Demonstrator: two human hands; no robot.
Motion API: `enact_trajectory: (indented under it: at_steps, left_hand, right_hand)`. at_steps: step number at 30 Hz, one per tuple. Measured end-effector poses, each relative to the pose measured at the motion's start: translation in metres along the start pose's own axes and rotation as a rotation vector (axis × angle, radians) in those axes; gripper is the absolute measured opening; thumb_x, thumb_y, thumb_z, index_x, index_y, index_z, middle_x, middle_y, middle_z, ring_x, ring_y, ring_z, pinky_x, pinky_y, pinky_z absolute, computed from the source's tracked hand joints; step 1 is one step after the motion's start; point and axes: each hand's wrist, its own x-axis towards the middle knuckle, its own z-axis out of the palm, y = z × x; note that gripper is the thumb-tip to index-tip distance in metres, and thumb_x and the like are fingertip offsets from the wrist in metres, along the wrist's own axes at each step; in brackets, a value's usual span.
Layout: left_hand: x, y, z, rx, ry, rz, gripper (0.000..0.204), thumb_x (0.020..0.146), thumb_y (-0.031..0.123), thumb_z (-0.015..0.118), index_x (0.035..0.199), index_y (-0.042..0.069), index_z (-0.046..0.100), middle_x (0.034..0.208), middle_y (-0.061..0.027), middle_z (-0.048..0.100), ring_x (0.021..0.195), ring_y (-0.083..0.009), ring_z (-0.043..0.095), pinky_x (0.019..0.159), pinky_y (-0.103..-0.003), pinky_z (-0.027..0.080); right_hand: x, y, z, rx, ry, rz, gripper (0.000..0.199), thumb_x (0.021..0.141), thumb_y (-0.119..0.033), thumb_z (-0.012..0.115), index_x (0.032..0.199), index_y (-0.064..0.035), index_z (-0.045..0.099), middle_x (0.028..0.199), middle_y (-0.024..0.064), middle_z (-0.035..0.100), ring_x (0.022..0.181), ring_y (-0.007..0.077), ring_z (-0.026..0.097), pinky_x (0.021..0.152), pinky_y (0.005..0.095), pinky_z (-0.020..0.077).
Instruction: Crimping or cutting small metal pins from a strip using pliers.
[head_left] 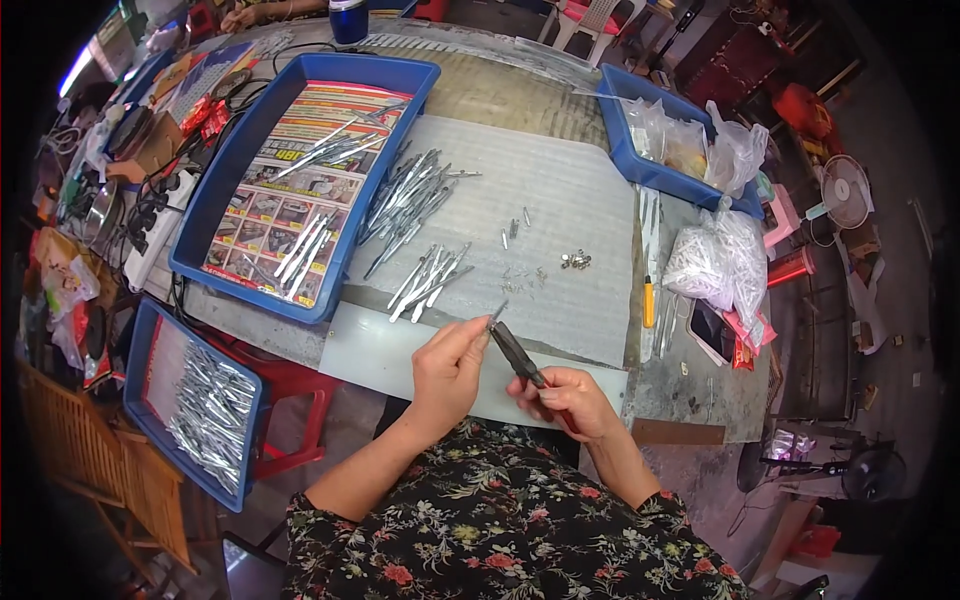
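My left hand (450,362) is closed in a pinch on a thin metal rod (502,308), whose tip sticks up past the fingers. My right hand (575,400) grips a long dark tool that looks like pliers (515,352). The tool's far end meets the left fingertips. Just beyond the hands, slim silver metal pieces (428,282) lie loosely together on a pale sheet (590,200). Tiny metal bits (522,278), a cluster of small round metal parts (576,260) and several short cylinders (514,228) are scattered to their right.
A blue tray (345,240) lined with printed paper bears more silver pieces. Beside it lies a larger pile (410,200). Lower left, another blue tray (250,470) is heaped with them. To the right are a yellow-handled knife (648,303), bags of white parts (700,262) and a blue bin (622,150).
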Motion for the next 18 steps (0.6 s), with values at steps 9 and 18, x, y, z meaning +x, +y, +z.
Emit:
enact_trajectory:
  at_steps: [9,18]
  left_hand:
    - [-0.0009,0.0013,-0.0021,-0.008,0.007,-0.065,0.016,0.078,0.002,0.052,0.092,-0.003,0.056,0.064,-0.0097,0.051,0.052,-0.0131,0.045,0.048,-0.023,0.037]
    - [-0.0040,-0.0027,0.0001,-0.018,0.007,-0.055,0.016,0.078,0.002,0.051,0.092,-0.003,0.056,0.065,-0.0100,0.052,0.053,-0.0145,0.048,0.049,-0.025,0.038]
  right_hand:
    - [-0.0003,0.0027,0.0069,-0.722,0.194,-0.382,0.015,0.069,-0.007,0.058,0.082,0.0016,0.055,0.097,0.0064,0.047,0.081,0.0101,0.045,0.069,0.0205,0.0352]
    - [0.0010,0.0066,0.0050,-0.764,0.187,-0.393,0.017,0.069,-0.007,0.057,0.083,0.0019,0.055,0.094,0.0055,0.049,0.076,0.0074,0.044,0.065,0.0183,0.0348]
